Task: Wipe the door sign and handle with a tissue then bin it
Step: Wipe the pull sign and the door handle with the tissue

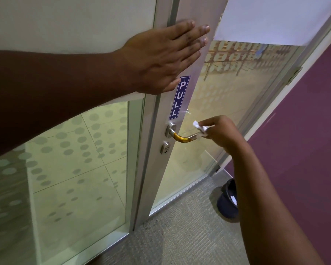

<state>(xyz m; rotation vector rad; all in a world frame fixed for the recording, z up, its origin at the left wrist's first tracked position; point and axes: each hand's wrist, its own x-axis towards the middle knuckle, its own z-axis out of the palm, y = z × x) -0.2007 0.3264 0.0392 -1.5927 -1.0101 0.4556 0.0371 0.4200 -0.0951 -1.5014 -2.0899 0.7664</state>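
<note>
A blue vertical PULL sign is stuck on the pale door stile, above a metal lever handle. My right hand is closed around a crumpled white tissue and presses it on the free end of the handle. My left hand lies flat with fingers spread against the door, just above and left of the sign; its thumb nearly touches the sign's top. A dark bin with white paper inside stands on the floor at lower right, partly hidden behind my right forearm.
A keyhole cylinder sits below the handle. The glass door stands slightly ajar, with a fixed dotted glass panel at left. A purple wall runs along the right. Grey carpet covers the floor.
</note>
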